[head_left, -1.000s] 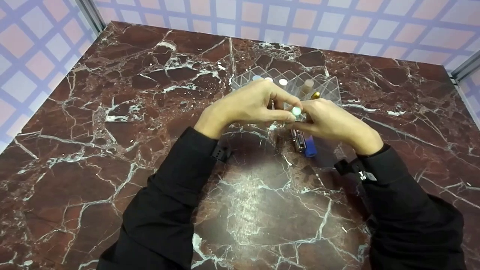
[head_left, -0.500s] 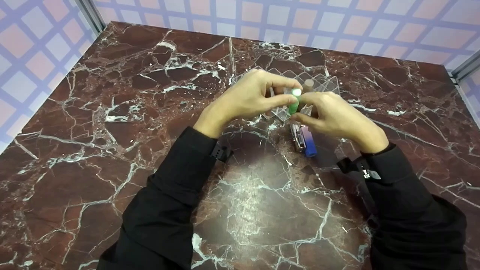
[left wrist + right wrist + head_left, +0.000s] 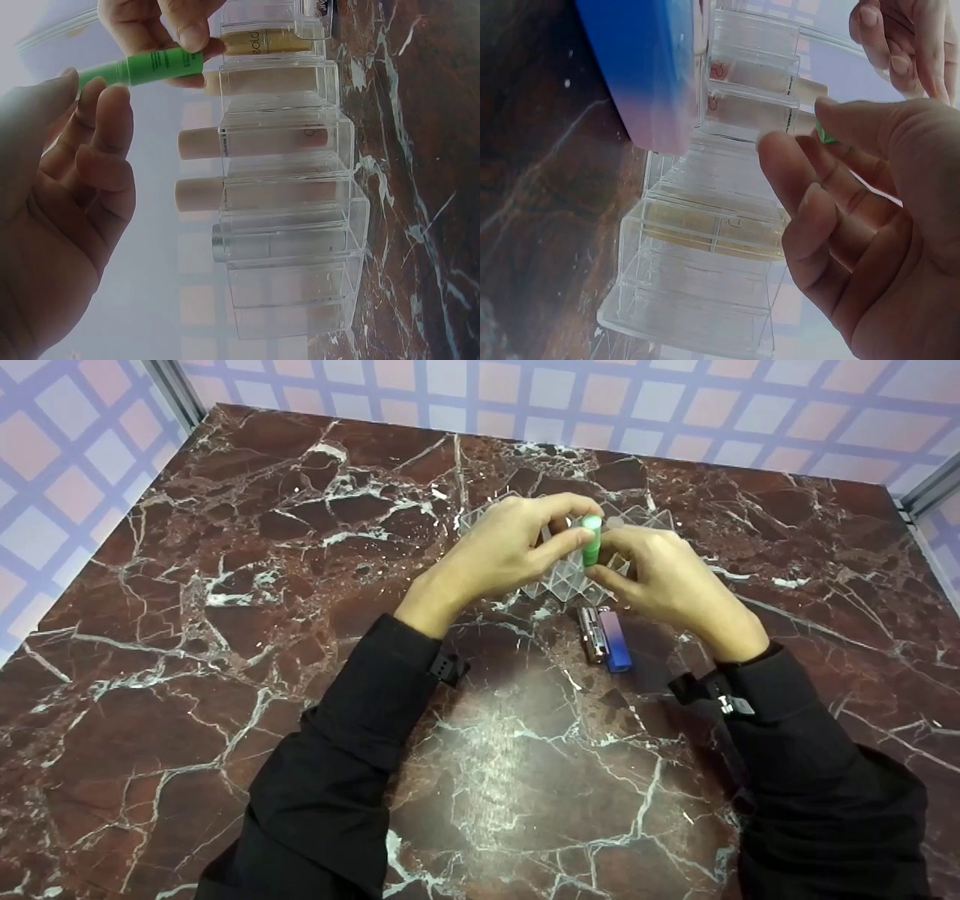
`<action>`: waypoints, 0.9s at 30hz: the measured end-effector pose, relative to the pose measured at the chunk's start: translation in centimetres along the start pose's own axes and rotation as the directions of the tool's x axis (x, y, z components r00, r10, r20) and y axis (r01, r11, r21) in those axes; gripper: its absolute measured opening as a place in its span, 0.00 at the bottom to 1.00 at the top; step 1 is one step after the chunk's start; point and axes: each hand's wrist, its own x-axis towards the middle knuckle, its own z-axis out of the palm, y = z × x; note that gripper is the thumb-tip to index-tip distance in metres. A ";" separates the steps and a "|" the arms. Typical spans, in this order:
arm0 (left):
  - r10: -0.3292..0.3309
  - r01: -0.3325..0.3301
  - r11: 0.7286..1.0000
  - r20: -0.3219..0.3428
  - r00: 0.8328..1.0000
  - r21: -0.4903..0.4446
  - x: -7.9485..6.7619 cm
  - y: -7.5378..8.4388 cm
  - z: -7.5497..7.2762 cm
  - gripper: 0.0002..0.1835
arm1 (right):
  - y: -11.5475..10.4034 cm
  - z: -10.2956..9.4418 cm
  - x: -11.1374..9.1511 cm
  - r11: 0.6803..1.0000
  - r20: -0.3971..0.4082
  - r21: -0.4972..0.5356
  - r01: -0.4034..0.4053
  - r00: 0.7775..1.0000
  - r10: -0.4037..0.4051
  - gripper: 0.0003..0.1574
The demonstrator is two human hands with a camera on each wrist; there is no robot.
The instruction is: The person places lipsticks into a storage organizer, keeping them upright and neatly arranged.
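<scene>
A slim green lip balm tube stands nearly upright between the two hands, above the clear compartment organizer. My left hand pinches its upper, lighter green end between thumb and fingers. Lower down, my right hand pinches the darker end, whose green tip barely shows in the right wrist view. Small print runs along the lip balm in the left wrist view. The organizer holds a gold tube, two pale pink-capped tubes and a pale tube with a greyish cap.
In front of the organizer, a purple-to-blue case lies beside a shiny metallic item on the dark red marbled table. Patterned panels stand behind the table.
Both hands have moved away from the body, over the organizer. The lip balm has tipped from end-on to nearly upright, so more of its green side shows.
</scene>
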 end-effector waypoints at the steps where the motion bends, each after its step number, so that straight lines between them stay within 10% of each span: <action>1: 0.003 -0.003 1.000 -0.006 1.000 0.008 0.1 0.0 0.0 0.18 | 0.0 0.0 0.1 1.000 -0.013 -0.005 0.001 1.000 -0.001 0.11; 27: 0.055 -0.013 0.967 -0.160 0.986 0.256 2.7 -0.1 -0.1 0.16 | 0.0 0.7 2.2 0.977 -0.241 0.124 -0.174 0.950 0.200 0.15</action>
